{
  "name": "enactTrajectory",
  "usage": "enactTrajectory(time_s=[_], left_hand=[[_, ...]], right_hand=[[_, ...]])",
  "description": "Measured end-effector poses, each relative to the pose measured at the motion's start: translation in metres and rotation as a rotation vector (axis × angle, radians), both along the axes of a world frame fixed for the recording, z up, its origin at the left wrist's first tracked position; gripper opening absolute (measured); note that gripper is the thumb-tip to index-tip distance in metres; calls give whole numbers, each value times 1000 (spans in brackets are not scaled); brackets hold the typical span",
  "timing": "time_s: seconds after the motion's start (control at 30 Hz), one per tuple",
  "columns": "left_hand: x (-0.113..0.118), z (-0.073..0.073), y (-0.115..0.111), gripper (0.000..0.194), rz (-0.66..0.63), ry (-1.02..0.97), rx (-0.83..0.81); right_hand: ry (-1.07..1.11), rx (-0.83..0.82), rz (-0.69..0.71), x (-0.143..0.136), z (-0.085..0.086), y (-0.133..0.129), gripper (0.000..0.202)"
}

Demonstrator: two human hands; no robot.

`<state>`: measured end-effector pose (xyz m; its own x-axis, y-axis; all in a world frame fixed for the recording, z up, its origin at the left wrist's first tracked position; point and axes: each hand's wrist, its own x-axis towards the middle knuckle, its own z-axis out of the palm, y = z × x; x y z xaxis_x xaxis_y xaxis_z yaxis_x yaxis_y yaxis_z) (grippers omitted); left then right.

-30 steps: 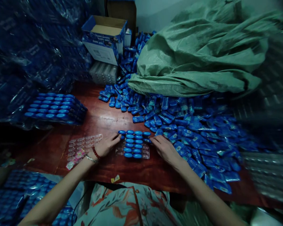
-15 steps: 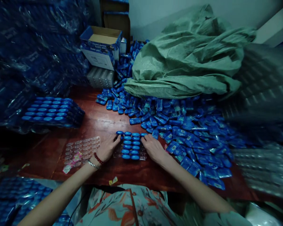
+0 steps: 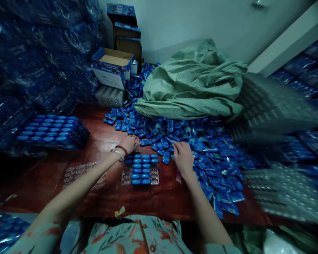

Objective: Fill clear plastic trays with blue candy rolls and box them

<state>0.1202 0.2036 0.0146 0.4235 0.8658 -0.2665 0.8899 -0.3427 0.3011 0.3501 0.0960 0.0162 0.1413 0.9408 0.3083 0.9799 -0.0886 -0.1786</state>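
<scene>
A clear plastic tray (image 3: 155, 180) lies in front of me. Blue oval packs (image 3: 141, 171) fill its two middle columns and extend sideways at the top row; its lower outer hollows are bare. My left hand (image 3: 129, 144) is just beyond the tray's top left corner, fingers curled at the edge of the pile; what they hold, if anything, is hidden. To the right of the tray, my right hand (image 3: 184, 157) reaches into the pile of loose blue packs (image 3: 209, 155), thumb and forefinger closed at one small blue pack (image 3: 171, 140).
Another clear tray (image 3: 79, 173) lies at the left, partly behind my forearm. Stacked filled trays (image 3: 53, 130) stand farther left. A green sack (image 3: 190, 91) covers the back of the pile. An open carton (image 3: 111, 67) stands behind, and stacked clear trays (image 3: 283, 190) are at the right.
Both hands have left the tray's top row. My left hand moved up to the pile's edge, my right hand rightward into the loose packs. The camera view has shifted.
</scene>
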Motion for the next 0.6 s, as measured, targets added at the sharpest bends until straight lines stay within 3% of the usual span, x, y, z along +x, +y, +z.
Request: enactTrajectory(time_s=[0.07, 0.13, 0.27, 0.37, 0.47, 0.6], left_hand=[[23, -3, 21, 37, 17, 46, -42], [41, -9, 32, 37, 20, 62, -61], [42, -21, 34, 27, 8, -11, -17], [17, -24, 30, 18, 3, -117, 43], [-24, -22, 21, 14, 23, -190, 93], [-88, -15, -15, 24, 148, -402, 176]], right_hand=[[-18, -76, -75, 18, 2, 24, 31], [3, -176, -55, 31, 0, 42, 37], [132, -143, 26, 35, -14, 46, 26], [152, -117, 12, 27, -23, 24, 21], [76, -127, -15, 19, -28, -5, 21], [142, -195, 15, 21, -35, -37, 29]])
